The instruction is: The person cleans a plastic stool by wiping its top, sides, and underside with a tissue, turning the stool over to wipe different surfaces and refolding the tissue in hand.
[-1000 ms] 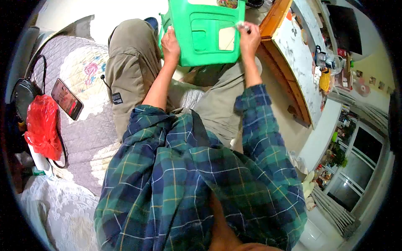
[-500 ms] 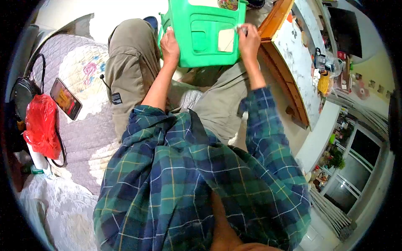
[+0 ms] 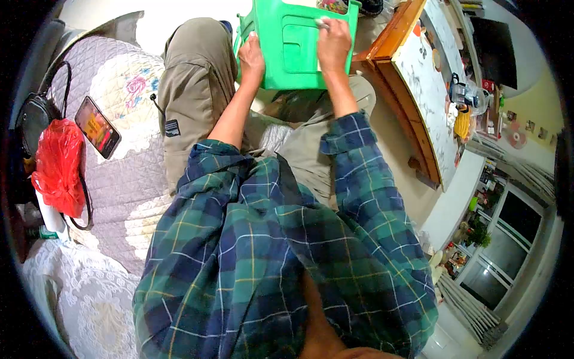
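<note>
Biggest worry here is the green plastic stool [image 3: 278, 39] (pretty sure it's a stool) twisting. It's at the top middle of the frame, in front of the lap and between the knees, and the left hand [image 3: 252, 60] looks like the only thing steadying it. If that grip slackens while the right hand [image 3: 333, 46] pushes on the panel, I'd guess it tips or spins. Can't tell if the floor or the legs take its weight.

Second worry: the small pale bit [image 3: 323, 23] at the right fingertips. Too small to say what it is, but with a pinch that light it could slip and drop. The orange-brown desk [image 3: 412, 66] is near on the right too, so a wide swing of that arm might knock its corner.

Pose-wise, the left forearm runs up the frame, hand wrapped on the stool's left edge, thumb up top, other fingers mostly hidden. The right forearm leans up and left over the near rim, knuckles toward the camera, fingers curled in narrow around that bit. Its plaid cuff [image 3: 351, 133] is bunched below the wrist, and a loose fold might snag.
</note>
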Demonstrator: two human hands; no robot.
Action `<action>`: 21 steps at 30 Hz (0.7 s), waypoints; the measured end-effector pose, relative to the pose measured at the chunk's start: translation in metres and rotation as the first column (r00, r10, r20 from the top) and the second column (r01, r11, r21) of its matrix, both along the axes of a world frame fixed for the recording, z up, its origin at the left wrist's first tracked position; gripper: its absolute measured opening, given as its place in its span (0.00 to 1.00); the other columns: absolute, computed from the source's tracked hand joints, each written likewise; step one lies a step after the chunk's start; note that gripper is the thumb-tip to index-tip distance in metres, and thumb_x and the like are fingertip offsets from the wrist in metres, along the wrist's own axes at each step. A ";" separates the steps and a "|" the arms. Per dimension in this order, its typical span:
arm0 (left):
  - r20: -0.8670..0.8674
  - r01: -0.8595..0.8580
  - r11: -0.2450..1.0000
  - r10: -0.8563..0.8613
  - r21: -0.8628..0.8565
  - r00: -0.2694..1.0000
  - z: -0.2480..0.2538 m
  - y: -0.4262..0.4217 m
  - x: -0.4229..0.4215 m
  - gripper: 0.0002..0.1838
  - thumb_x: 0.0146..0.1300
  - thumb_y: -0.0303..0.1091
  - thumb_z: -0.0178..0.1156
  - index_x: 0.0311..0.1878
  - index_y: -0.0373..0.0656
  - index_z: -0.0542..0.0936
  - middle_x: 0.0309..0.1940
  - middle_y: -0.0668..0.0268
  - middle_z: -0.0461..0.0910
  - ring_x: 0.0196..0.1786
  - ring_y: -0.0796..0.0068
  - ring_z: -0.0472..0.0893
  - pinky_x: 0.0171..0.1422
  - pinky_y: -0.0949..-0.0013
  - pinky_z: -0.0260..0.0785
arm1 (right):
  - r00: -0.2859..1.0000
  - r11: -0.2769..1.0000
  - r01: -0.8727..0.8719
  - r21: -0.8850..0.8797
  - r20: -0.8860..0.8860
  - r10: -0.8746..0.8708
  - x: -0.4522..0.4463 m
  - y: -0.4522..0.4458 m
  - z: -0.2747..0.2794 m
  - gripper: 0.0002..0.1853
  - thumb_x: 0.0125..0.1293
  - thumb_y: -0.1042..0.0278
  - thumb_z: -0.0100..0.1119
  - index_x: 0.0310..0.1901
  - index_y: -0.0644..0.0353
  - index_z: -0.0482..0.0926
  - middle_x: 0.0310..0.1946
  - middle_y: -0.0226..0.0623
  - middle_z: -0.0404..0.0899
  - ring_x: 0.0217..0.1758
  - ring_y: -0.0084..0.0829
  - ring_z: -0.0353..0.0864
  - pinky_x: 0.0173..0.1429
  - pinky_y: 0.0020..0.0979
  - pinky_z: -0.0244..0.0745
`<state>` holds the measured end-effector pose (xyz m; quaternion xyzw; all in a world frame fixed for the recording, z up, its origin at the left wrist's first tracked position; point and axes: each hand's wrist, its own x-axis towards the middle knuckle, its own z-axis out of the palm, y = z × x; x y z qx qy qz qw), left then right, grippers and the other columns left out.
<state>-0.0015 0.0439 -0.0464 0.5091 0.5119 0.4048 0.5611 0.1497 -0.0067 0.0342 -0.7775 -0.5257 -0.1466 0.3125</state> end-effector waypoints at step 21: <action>0.113 0.046 0.998 -0.052 0.052 0.992 -0.009 -0.001 -0.004 0.30 0.71 0.55 0.37 0.25 0.35 0.65 0.18 0.59 0.59 0.25 0.70 0.60 0.31 0.58 0.55 | 0.972 0.922 -0.236 -0.306 -0.093 0.218 -0.049 0.082 0.023 0.16 0.64 0.68 0.50 0.53 0.62 0.69 0.50 0.50 0.75 0.53 0.44 0.74 0.56 0.43 0.67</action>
